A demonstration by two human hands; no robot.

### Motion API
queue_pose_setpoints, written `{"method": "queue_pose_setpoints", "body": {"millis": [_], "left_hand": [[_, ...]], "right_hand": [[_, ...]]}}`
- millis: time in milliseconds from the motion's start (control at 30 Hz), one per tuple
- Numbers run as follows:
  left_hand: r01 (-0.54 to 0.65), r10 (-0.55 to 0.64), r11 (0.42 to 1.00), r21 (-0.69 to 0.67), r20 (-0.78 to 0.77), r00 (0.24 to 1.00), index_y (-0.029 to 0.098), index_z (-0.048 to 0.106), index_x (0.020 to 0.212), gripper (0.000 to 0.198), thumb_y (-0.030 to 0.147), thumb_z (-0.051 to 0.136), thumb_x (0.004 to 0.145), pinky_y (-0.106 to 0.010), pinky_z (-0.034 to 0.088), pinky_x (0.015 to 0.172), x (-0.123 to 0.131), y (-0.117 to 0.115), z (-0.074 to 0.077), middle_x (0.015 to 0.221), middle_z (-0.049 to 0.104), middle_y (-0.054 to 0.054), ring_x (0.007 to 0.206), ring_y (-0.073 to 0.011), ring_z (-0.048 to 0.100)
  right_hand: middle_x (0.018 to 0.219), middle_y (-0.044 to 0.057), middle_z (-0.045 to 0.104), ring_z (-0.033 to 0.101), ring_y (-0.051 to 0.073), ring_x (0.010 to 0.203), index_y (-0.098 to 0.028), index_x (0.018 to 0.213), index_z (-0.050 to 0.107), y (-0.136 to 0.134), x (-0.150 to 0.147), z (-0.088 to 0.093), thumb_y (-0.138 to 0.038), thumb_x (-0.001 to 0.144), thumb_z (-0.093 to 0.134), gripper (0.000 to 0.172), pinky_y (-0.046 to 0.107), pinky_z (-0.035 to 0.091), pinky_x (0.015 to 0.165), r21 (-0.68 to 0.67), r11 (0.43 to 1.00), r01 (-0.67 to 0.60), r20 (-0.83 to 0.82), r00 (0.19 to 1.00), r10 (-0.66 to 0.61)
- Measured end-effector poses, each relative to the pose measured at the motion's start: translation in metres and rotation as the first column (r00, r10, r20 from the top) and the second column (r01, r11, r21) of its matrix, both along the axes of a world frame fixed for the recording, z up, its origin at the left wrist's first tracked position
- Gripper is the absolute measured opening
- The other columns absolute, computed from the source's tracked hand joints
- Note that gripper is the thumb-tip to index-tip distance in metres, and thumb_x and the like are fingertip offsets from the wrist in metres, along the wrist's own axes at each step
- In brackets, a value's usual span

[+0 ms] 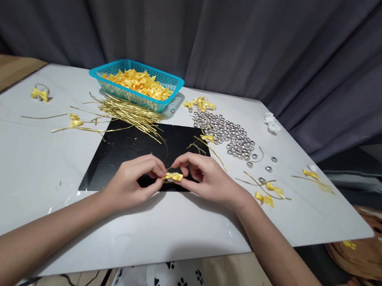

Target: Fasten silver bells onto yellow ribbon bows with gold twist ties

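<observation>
Between my two hands, over the front edge of a black mat [113, 164], is a small yellow ribbon bow [174, 176]. The fingertips of my left hand [136, 178] pinch its left end. My right hand [207, 178] has its thumb at the bow's right end, and its index finger is bent above it by a thin gold wire. A small silvery piece shows under the bow, partly hidden by the fingers. Just beyond the hands lies a pile of gold twist ties [133, 114], and silver bells [229, 135] are spread to the right.
A blue basket [163, 103] of yellow bows stands at the back of the white table [23, 172]. Loose bows [264, 199] and ties lie at the right, another bow with a ring [40, 94] at the left. White scraps [271, 122] lie near the right edge.
</observation>
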State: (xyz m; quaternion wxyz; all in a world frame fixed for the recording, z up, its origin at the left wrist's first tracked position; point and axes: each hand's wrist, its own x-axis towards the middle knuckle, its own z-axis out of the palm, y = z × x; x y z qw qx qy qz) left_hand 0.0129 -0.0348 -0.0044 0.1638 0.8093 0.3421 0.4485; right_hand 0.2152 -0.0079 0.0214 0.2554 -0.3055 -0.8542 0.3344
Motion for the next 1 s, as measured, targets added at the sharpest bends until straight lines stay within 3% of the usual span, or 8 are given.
{"method": "queue_pose_setpoints", "body": {"millis": [167,433,633,800,1000], "left_hand": [[0.002,-0.002,1.0,-0.019,-0.004,1.0,0.017,0.053,0.067,0.011,0.008,0.055,0.073,-0.026,0.051,0.065,-0.0008,-0.0001,0.0,0.086,0.069,-0.008,0.076,-0.016,0.065],[-0.017,0.016,1.0,-0.018,-0.022,1.0,0.018,0.054,0.064,0.013,0.007,0.055,0.072,-0.027,0.052,0.067,0.0002,-0.0016,0.0015,0.086,0.069,-0.009,0.087,-0.0195,0.066],[0.03,-0.031,0.999,-0.022,-0.052,0.998,0.018,0.054,0.066,0.013,0.007,0.056,0.074,-0.027,0.051,0.068,-0.0011,-0.0012,-0.0008,0.09,0.067,-0.008,0.082,-0.0165,0.064],[0.031,-0.031,0.999,-0.014,-0.061,0.998,0.018,0.053,0.067,0.013,0.007,0.056,0.074,-0.024,0.05,0.067,-0.0023,-0.0008,-0.0033,0.089,0.065,-0.007,0.079,-0.0148,0.063],[0.031,-0.03,0.999,0.016,-0.063,0.998,0.017,0.052,0.066,0.014,0.006,0.056,0.073,-0.024,0.049,0.066,-0.0023,-0.0005,-0.0025,0.087,0.066,-0.007,0.077,-0.0145,0.064]], "right_hand": [[0.067,-0.005,0.045,0.036,0.006,0.054,-0.014,0.092,0.056,-0.0002,0.0005,-0.0005,-0.018,0.079,0.06,0.014,0.019,0.031,0.051,-0.009,1.0,-0.005,-0.009,1.0,0.005],[0.067,-0.004,0.045,0.038,0.007,0.055,-0.015,0.092,0.059,0.0009,0.001,-0.0014,-0.014,0.078,0.059,0.014,0.019,0.032,0.052,0.038,0.999,-0.004,0.015,1.0,0.004],[0.083,0.003,0.057,0.048,0.009,0.066,-0.015,0.096,0.063,-0.0002,0.0019,-0.0003,-0.013,0.083,0.053,0.017,0.021,0.037,0.057,0.046,0.994,-0.098,0.048,0.994,0.096],[0.069,-0.002,0.049,0.043,0.008,0.059,-0.014,0.097,0.061,-0.0002,0.0013,-0.0011,-0.016,0.08,0.057,0.017,0.02,0.035,0.055,0.044,0.998,-0.046,0.07,0.997,0.043],[0.067,-0.003,0.047,0.041,0.008,0.058,-0.014,0.095,0.06,0.0,0.0006,-0.001,-0.018,0.08,0.058,0.016,0.02,0.034,0.055,0.041,0.998,-0.043,0.063,0.997,0.04]]}}
